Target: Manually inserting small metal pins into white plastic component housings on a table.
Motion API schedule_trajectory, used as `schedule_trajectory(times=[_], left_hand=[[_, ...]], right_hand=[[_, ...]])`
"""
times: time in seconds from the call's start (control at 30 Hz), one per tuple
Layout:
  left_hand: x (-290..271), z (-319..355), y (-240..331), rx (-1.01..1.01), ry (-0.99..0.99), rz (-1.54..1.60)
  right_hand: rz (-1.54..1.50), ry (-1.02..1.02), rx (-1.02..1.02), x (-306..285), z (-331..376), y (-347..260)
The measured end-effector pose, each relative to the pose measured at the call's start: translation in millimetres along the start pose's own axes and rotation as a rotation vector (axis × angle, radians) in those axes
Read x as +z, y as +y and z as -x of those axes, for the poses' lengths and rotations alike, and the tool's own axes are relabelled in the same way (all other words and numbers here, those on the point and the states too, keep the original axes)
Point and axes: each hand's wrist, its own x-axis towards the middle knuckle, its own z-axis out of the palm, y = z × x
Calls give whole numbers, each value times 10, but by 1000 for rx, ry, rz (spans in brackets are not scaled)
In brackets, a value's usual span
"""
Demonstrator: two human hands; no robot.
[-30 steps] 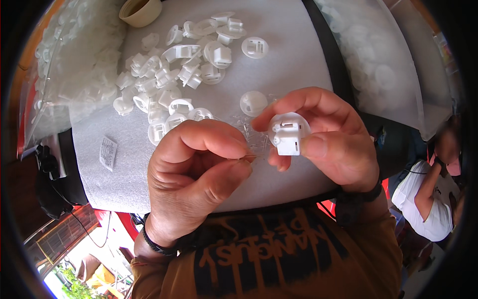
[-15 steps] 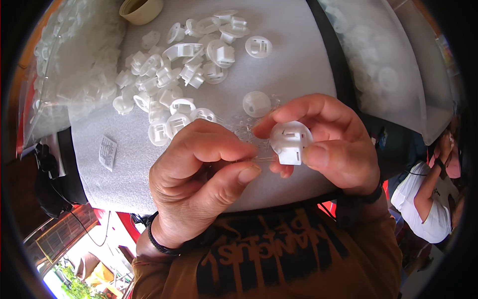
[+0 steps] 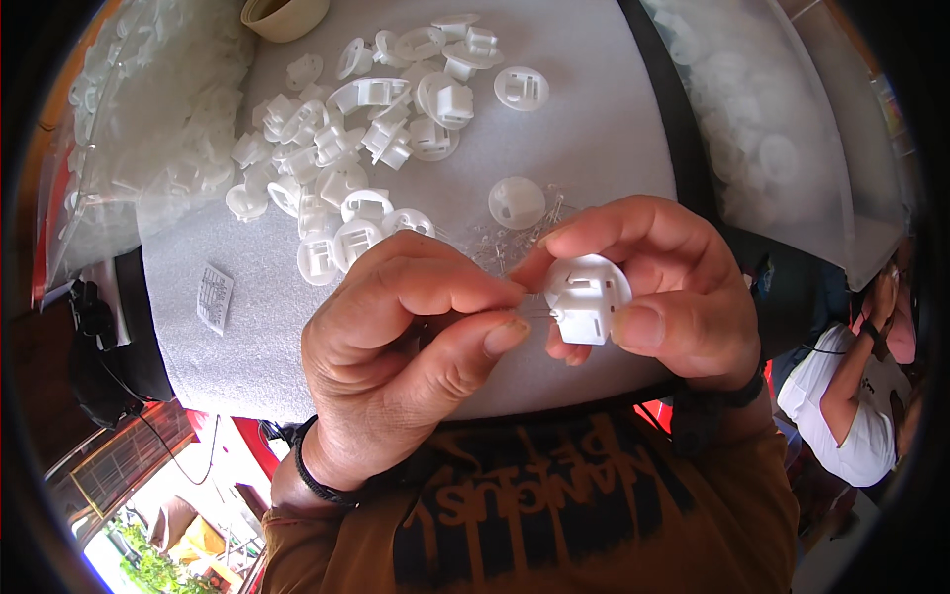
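Observation:
My right hand (image 3: 683, 287) holds a white plastic disc-shaped fitting (image 3: 584, 315) by its edge, between thumb and fingers. A box-like block with slots rises from the fitting's face, turned towards me. Just left of it, the thumb and forefinger of my left hand (image 3: 396, 332) are pinched on a small part with thin wire leads (image 3: 537, 305). Its body is hidden by the fingertips. The leads reach the left side of the block; whether they enter it I cannot tell. Behind the hands lie several small clear parts with thin leads (image 3: 495, 247), beside a loose white disc (image 3: 517, 203).
A heap of similar white fittings (image 3: 386, 144) covers the table's (image 3: 257, 366) far middle. Clear bags of white parts stand at left (image 3: 158, 139) and right (image 3: 762, 129). A beige tub (image 3: 285, 18) sits at the back, a printed slip (image 3: 215, 299) at left. Another person (image 3: 841, 406) is at far right.
My left fingertips have moved slightly right, bringing the thin leads up to the block. The fitting in my right hand has shifted a little right and down, and tilted slightly.

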Motion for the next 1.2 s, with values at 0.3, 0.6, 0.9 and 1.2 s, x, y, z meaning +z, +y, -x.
schedule_trajectory(times=[0.3, 0.6, 0.9, 1.2], left_hand=[[-2, 11, 31, -7, -12, -101], [-22, 38, 43, 135, 34, -264], [-26, 36, 79, 97, 15, -205], [56, 42, 104, -35, 59, -20]], right_hand=[[1, 22, -20, 18, -5, 3], [-32, -87, -158, -52, -13, 115], [35, -70, -197, -64, -31, 95], [89, -148, -279, -63, -55, 106]])
